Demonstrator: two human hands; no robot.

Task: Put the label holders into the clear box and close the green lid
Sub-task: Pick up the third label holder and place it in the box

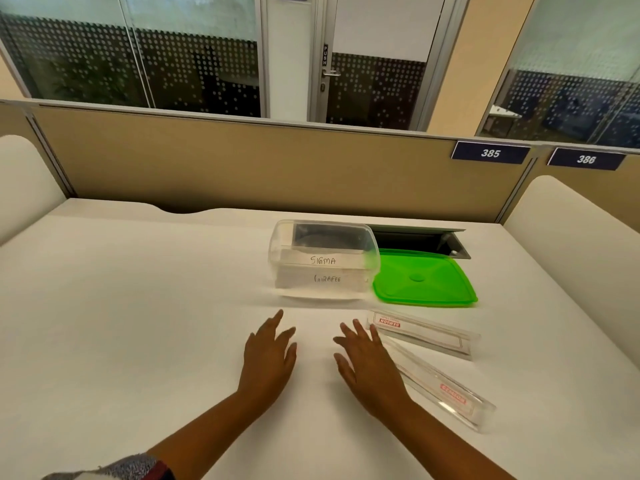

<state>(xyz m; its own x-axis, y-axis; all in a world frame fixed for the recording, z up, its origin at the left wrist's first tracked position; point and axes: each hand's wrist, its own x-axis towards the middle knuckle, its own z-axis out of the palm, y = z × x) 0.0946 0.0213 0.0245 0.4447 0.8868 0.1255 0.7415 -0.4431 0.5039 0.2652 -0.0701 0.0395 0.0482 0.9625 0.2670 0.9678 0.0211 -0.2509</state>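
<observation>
The clear box (323,237) stands open on the white desk, with two label holders inside reading "SIGMA" (323,260) and "GIRAFEE" (327,279). The green lid (424,280) lies flat on the desk just right of the box. Two more clear label holders lie in front of the lid: one (424,333) farther back, one (446,393) nearer and angled toward me. My left hand (268,355) hovers over the desk in front of the box, fingers spread, holding nothing. My right hand (369,365) is open too, its fingers next to the near holders' left ends.
An open cable hatch (420,239) sits in the desk behind the lid. A tan partition (242,161) with number plates 385 and 386 bounds the far edge. White side dividers (568,216) stand left and right. The desk surface (121,306) stretches wide to the left.
</observation>
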